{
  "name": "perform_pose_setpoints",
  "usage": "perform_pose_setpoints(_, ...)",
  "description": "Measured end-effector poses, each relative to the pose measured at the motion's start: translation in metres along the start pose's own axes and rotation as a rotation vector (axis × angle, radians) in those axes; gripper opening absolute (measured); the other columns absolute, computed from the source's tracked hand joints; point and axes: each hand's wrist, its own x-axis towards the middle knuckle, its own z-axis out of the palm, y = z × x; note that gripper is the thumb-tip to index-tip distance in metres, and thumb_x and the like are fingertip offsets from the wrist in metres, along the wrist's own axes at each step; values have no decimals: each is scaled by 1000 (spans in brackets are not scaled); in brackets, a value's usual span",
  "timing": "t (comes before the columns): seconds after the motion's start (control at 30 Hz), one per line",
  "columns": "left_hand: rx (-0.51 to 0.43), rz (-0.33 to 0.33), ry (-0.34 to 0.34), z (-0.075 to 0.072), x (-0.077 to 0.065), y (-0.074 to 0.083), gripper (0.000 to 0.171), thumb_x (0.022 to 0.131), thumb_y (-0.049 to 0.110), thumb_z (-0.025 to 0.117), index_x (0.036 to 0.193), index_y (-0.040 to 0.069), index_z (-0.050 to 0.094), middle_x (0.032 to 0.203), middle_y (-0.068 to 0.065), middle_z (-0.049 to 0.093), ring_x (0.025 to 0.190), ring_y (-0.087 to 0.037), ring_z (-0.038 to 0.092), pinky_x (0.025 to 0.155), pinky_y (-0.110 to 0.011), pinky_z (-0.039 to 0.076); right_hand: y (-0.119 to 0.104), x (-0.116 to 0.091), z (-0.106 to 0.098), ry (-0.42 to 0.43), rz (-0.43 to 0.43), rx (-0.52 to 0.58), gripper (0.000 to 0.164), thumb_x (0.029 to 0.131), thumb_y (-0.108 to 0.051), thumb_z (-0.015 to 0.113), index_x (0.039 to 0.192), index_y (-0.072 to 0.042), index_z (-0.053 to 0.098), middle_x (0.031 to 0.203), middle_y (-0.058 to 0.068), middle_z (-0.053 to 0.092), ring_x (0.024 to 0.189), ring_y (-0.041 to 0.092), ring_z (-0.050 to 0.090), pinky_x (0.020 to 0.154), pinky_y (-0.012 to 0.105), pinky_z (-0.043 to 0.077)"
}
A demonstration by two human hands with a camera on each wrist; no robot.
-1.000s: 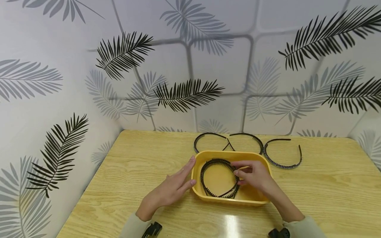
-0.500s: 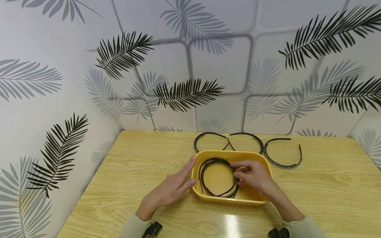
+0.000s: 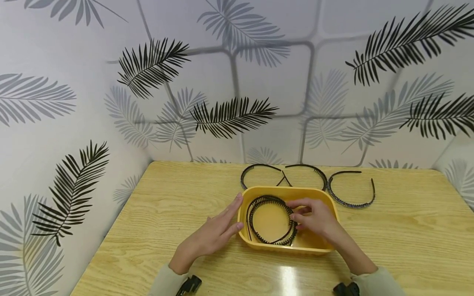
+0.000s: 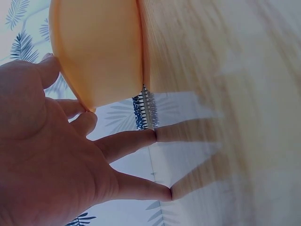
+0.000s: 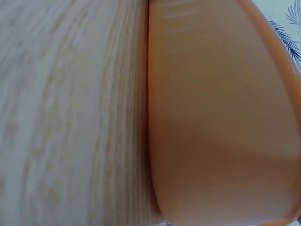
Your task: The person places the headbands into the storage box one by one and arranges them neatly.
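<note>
In the head view a yellow plastic bin (image 3: 314,242) stands on the table. Inside its left half lie several black toothed headbands (image 3: 253,220), overlapping in a ring. My right hand (image 3: 312,216) reaches into the bin and pinches a headband at the ring's right side; the exact grip is partly hidden by the fingers. My left hand (image 3: 209,238) has its fingers extended, touching the bin's left end with fingertips and thumb. In the left wrist view the left hand (image 4: 61,146) shows spread fingers against the bin (image 4: 99,52). The right wrist view shows only the bin's outer wall (image 5: 221,113) and tabletop.
Behind the bin lie two headbands, a left one (image 3: 242,177) and a middle one (image 3: 324,177), partly hidden by it. Another headband (image 3: 349,204) lies to the right. The wooden table (image 3: 177,197) meets a leaf-patterned wall (image 3: 274,90) at the back.
Since a second ago, one headband in the bin has shifted left, so the ring has spread toward the bin's left wall. Both hands have stayed nearly in place.
</note>
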Motion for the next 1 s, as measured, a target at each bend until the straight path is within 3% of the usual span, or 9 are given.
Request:
perform_pose_setpoints(0.67,-4,-23,-3,0,0,-1,70,112,42,40,167,23,1,171,6,0,154,-27,17,100,-87,17,2,0,-1,-22,-52,-32,34,91,3,74,125,5,71,114,23,71,92,27,68,62,37,60)
perform_pose_setpoints(1.0,-2,-10,-4,0,1,-1,70,112,40,41,167,22,2,172,4,0,154,-29,17,99,-88,17,2,1,-2,22,-72,-61,30,93,3,71,123,3,72,123,23,68,95,28,68,65,36,61)
